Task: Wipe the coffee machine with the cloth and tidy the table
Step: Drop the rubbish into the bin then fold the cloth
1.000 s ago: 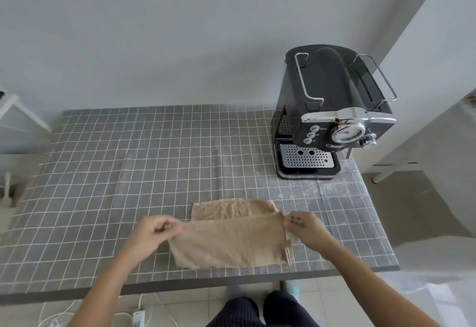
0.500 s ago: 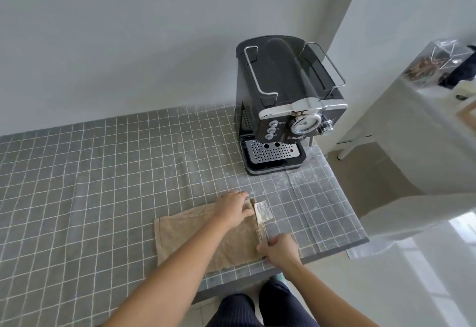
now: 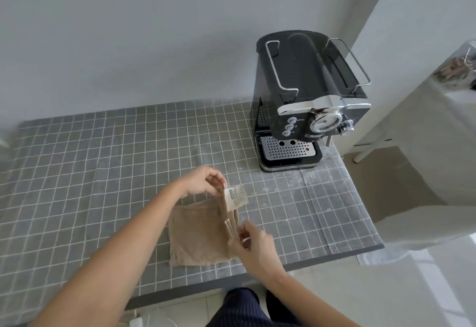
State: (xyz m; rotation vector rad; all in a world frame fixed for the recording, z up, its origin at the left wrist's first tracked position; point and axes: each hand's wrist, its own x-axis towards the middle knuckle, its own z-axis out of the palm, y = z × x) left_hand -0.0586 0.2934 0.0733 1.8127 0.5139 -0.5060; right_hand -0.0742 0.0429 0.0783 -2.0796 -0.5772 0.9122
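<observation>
A tan cloth [image 3: 199, 234], folded into a small square, lies on the grey checked table [image 3: 90, 172] near its front edge. My left hand [image 3: 202, 181] pinches the cloth's far right corner, where a white label [image 3: 235, 196] sticks out. At the near right corner, my right hand [image 3: 251, 241] pinches the folded edge. The black and chrome coffee machine [image 3: 306, 100] stands at the table's back right corner, well beyond both hands.
A white-draped piece of furniture [image 3: 425, 146] stands right of the table, with a clear box of items [image 3: 458, 69] on it. White cables and a plug [image 3: 139, 321] lie on the floor under the front edge. A wall runs behind the table.
The cloth was folded from a wide strip into a small square. My left hand crossed from the cloth's left end to its right corner; the right hand stayed on the right edge.
</observation>
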